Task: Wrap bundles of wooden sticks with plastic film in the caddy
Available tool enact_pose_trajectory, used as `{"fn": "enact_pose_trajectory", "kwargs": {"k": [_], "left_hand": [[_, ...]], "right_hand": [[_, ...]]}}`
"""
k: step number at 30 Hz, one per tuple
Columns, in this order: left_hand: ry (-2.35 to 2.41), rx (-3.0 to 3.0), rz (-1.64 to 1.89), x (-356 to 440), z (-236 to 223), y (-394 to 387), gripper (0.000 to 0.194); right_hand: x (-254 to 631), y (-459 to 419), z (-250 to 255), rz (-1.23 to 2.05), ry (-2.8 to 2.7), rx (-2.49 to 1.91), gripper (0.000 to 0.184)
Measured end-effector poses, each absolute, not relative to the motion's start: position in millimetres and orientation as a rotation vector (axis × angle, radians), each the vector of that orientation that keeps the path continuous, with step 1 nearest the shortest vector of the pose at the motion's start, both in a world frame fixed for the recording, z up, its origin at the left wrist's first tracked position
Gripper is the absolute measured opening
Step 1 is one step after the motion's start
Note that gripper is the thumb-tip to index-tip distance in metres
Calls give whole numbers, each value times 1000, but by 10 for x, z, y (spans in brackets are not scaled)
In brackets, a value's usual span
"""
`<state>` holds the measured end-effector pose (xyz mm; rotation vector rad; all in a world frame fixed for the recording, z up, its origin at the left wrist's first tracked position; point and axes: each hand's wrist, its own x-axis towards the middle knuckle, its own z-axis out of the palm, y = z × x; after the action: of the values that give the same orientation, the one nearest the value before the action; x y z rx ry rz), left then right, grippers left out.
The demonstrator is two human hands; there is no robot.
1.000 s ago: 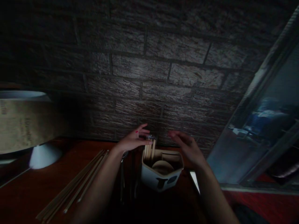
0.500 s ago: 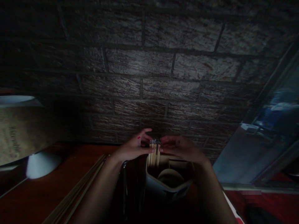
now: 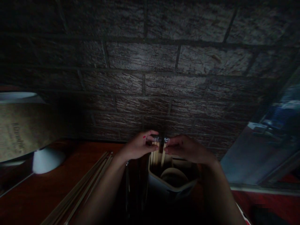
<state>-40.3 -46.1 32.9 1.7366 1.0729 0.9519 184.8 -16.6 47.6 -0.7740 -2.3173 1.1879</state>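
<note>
A bundle of pale chopsticks (image 3: pixel 154 157) with silvery upper ends stands upright at the left of a light-rimmed utensil holder (image 3: pixel 161 182). My left hand (image 3: pixel 139 146) is closed on this bundle near the top, thumb in front. Just to the right, my right hand (image 3: pixel 191 150) pinches a smaller group of chopsticks (image 3: pixel 163 159) near their silvery ends. A narrow gap separates the two groups. Their lower ends are hidden inside the holder. Also within the holder is a round-rimmed piece (image 3: pixel 173 175), below my right hand.
Long thin sticks (image 3: pixel 86 184) lie on the reddish-brown table (image 3: pixel 63 178) left of my left forearm. Further left are a brown, lettered lampshade-like object (image 3: pixel 16 131) and a white cone-shaped piece (image 3: pixel 48 161). A brick wall (image 3: pixel 154 84) rises behind the holder. The scene is dim.
The chopsticks, before in one bundle between both hands, are now parted into two groups. My right hand has drawn its group slightly right. The view has shifted a little.
</note>
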Motion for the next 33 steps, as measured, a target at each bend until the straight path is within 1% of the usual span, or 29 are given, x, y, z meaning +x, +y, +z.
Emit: {"fn": "enact_pose_trajectory", "kwargs": {"k": [5,10,13,21,25,29,33], "left_hand": [[1044,1760,911,-390,314,-447,40],[1068,1772,900,-373,336,-453,35],[1068,1770,899,-369,351,-459,33],[1045,1767,874,-407,335,-449,37],[1052,1790,857,-413,339,-433,36],[1066,1798,846,-427,347,-432,37],[1047,1732,834,-448,347,-451,40]], "right_hand": [[1849,-233,506,1105,-2337,-793,22],[1758,-287,533,1033,-2364,-807,22],[1710,-307,550,933,-2362,-854,22],[1660,-282,528,832,-2311,-946,26],[1655,-242,499,868,-2333,-963,28],[1646,-201,478,876,-2350,-985,24],[1645,-167,450,967,-2349,-947,24]]}}
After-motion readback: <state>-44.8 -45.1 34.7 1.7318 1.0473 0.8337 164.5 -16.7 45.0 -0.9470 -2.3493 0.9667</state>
